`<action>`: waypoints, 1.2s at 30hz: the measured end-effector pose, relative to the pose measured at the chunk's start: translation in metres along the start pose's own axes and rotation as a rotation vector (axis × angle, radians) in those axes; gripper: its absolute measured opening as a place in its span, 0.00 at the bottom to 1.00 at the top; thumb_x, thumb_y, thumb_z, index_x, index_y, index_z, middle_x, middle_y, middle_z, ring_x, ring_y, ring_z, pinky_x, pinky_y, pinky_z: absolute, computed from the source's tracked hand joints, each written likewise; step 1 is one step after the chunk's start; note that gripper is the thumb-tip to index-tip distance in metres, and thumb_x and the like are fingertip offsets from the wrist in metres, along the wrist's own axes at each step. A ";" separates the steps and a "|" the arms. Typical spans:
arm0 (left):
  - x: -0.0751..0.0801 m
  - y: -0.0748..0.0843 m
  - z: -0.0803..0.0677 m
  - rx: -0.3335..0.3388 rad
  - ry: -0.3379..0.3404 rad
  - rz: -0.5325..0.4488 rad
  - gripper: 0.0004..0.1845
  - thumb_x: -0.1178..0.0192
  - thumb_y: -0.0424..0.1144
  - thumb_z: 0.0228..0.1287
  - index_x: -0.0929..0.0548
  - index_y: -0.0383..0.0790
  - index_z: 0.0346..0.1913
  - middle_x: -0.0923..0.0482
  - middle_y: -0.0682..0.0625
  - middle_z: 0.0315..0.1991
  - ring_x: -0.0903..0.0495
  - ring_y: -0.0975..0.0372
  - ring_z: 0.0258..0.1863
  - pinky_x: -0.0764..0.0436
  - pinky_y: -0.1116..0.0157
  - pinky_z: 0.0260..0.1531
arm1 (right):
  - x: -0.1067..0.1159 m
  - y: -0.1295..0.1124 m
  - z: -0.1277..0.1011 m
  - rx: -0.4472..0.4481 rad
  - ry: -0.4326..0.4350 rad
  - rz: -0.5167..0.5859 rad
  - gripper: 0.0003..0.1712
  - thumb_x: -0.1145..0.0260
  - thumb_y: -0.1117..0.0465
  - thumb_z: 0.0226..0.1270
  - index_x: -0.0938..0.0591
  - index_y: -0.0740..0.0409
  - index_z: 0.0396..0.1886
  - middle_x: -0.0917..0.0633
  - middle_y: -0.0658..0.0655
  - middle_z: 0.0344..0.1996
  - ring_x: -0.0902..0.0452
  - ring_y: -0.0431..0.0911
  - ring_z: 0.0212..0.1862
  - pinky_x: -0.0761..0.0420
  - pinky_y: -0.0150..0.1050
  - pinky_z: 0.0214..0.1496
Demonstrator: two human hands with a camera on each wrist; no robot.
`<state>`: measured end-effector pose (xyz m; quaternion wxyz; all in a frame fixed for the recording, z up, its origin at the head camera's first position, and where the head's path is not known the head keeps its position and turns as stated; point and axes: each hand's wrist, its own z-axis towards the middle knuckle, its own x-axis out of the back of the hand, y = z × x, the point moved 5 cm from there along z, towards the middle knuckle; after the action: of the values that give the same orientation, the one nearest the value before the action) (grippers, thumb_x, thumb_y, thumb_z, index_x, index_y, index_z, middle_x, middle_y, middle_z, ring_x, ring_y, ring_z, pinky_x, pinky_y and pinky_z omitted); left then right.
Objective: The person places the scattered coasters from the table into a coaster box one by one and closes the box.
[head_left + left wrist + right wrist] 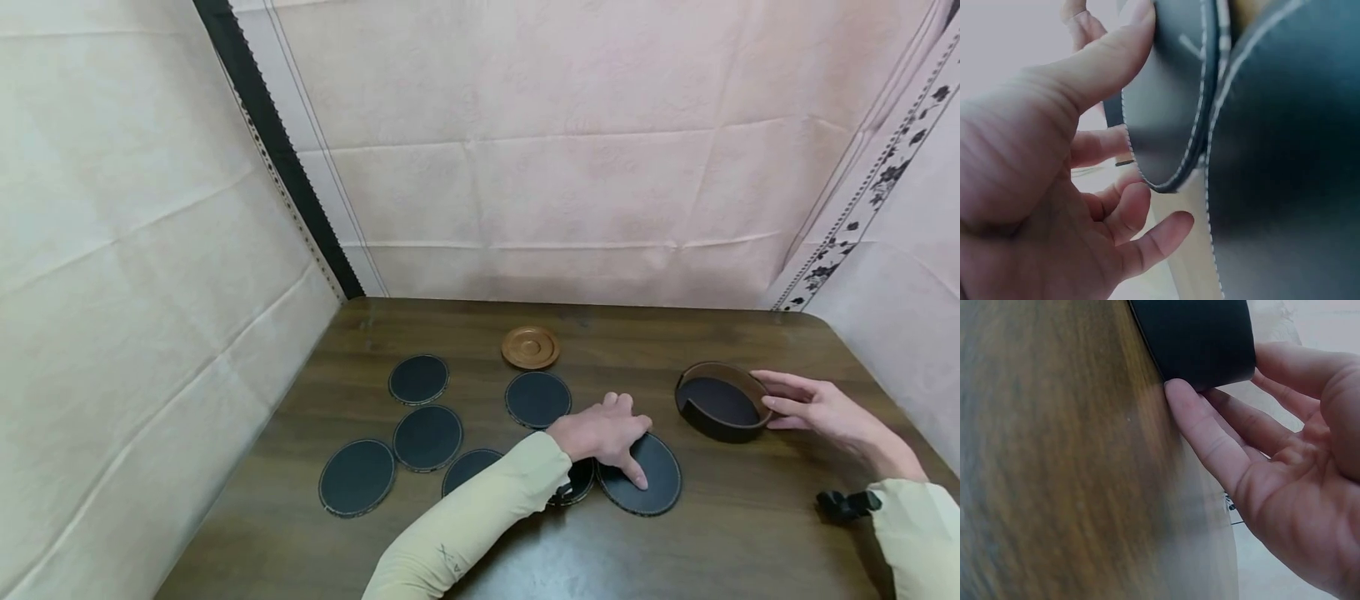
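Flat on the nearest dark coaster, my left hand has its fingers spread and relaxed, the index fingertip pressing the leather near the near rim; nothing is pinched. The left wrist view shows my thumb lying against the stitched edge of a second coaster, which overlaps the one under my hand. I think that one is tilted up off the table, but the view is too close and blurred for me to be sure.

My right hand rests with straight fingers against the right wall of the round brown holder, steadying it without curling round it. The right wrist view confirms fingertips touching its dark side wall, palm open.

Five more coasters lie apart to the left, and a small wooden dish sits farther back.

To do this well, I judge that I should slide the coaster toward me or toward the holder with light downward pressure, letting its edge ride up on the overlapping one so my thumb can get under the rim. Pressing too hard would only pin it flat. My right hand should keep the holder from skating while the coaster comes across.
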<state>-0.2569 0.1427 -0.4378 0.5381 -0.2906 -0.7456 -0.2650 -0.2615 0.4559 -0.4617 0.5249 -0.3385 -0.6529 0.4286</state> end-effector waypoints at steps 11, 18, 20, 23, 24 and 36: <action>0.023 -0.009 -0.005 -0.164 0.105 -0.128 0.17 0.40 0.55 0.66 0.22 0.59 0.55 0.31 0.58 0.47 0.35 0.67 0.45 0.32 0.75 0.38 | 0.000 0.003 0.001 0.023 -0.008 0.008 0.34 0.40 0.64 0.72 0.40 0.64 0.74 0.26 0.23 0.52 0.17 0.35 0.47 0.15 0.41 0.43; 0.035 -0.009 -0.003 -0.273 0.211 -0.189 0.11 0.45 0.49 0.72 0.18 0.55 0.52 0.26 0.61 0.40 0.32 0.70 0.40 0.33 0.79 0.35 | 0.000 0.002 0.001 0.015 -0.008 0.001 0.34 0.40 0.63 0.73 0.41 0.65 0.74 0.27 0.23 0.52 0.18 0.33 0.48 0.15 0.41 0.44; 0.038 -0.011 -0.001 -0.282 0.240 -0.234 0.11 0.47 0.48 0.73 0.18 0.54 0.51 0.27 0.61 0.39 0.32 0.70 0.39 0.32 0.79 0.34 | -0.001 0.002 0.001 0.007 -0.007 -0.003 0.34 0.40 0.63 0.73 0.41 0.65 0.73 0.27 0.23 0.51 0.18 0.33 0.48 0.15 0.41 0.44; 0.041 -0.014 0.003 -0.277 0.280 -0.302 0.11 0.48 0.46 0.74 0.18 0.53 0.51 0.27 0.60 0.41 0.31 0.70 0.39 0.31 0.79 0.35 | -0.001 0.003 0.001 0.002 -0.009 -0.006 0.34 0.40 0.62 0.73 0.41 0.65 0.74 0.28 0.23 0.51 0.18 0.33 0.48 0.15 0.41 0.44; 0.042 -0.015 0.005 -0.276 0.292 -0.317 0.11 0.48 0.46 0.74 0.18 0.53 0.51 0.27 0.59 0.41 0.30 0.69 0.39 0.31 0.79 0.36 | 0.000 0.002 0.001 0.004 -0.009 -0.004 0.34 0.40 0.63 0.73 0.41 0.65 0.74 0.28 0.23 0.51 0.18 0.33 0.48 0.15 0.41 0.44; 0.048 -0.020 0.023 -0.149 0.395 -0.479 0.11 0.48 0.46 0.75 0.19 0.53 0.53 0.21 0.60 0.42 0.26 0.70 0.39 0.29 0.78 0.40 | -0.002 0.003 0.002 0.029 -0.016 0.028 0.34 0.40 0.65 0.72 0.40 0.64 0.74 0.25 0.24 0.52 0.18 0.34 0.48 0.15 0.41 0.44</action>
<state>-0.2983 0.1523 -0.4003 0.5719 -0.0881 -0.6525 -0.4893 -0.2632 0.4549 -0.4650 0.5187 -0.3363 -0.6459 0.4479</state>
